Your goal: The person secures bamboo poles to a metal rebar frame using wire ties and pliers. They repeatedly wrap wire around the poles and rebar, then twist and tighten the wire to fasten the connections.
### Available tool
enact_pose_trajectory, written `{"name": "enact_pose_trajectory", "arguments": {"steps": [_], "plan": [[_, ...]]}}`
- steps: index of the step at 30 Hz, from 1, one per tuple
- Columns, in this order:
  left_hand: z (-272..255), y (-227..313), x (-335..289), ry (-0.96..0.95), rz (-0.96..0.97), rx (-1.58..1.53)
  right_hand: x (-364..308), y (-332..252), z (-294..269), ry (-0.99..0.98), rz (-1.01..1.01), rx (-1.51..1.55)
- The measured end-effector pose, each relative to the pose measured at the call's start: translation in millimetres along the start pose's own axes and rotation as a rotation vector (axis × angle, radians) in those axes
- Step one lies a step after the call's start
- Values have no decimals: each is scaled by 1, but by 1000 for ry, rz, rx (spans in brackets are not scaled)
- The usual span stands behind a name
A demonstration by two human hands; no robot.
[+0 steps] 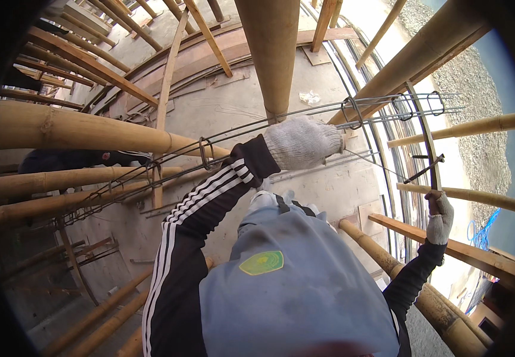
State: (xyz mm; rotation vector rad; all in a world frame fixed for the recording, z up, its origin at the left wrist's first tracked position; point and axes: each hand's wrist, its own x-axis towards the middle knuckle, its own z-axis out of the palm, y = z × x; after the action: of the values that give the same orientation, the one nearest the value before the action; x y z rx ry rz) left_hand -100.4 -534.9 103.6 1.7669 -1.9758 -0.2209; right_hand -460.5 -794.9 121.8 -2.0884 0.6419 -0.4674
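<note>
My left hand (305,143), in a white knit glove, is closed over a long rebar cage (204,152) of thin steel rods and small square stirrups. A thin wire (367,159) comes out from its fingers and runs right. On the right, my gloved right hand (440,220) is wrapped around the lower end of a curved flat bar (429,140) with dark pegs on it. Its bare fingertips show. The bar's upper end meets the cage rods; whether it is joined to them I cannot tell. The palm side of both hands is hidden.
Thick bamboo poles (267,53) and timber struts (171,77) stand and slant all around. Boards (204,47) lie on the concrete floor behind. A person's dark sleeve (85,159) shows at left among the poles. Gravel (477,131) and blue cord (481,233) lie at right.
</note>
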Motion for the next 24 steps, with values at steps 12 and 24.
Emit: {"name": "enact_pose_trajectory", "arguments": {"steps": [12, 24], "plan": [[-57, -35, -78, -8, -189, 105, -22, 65, -51, 247, 268, 15], [-58, -73, -129, 43, -209, 566, -51, 178, -26, 144, 277, -171]]}}
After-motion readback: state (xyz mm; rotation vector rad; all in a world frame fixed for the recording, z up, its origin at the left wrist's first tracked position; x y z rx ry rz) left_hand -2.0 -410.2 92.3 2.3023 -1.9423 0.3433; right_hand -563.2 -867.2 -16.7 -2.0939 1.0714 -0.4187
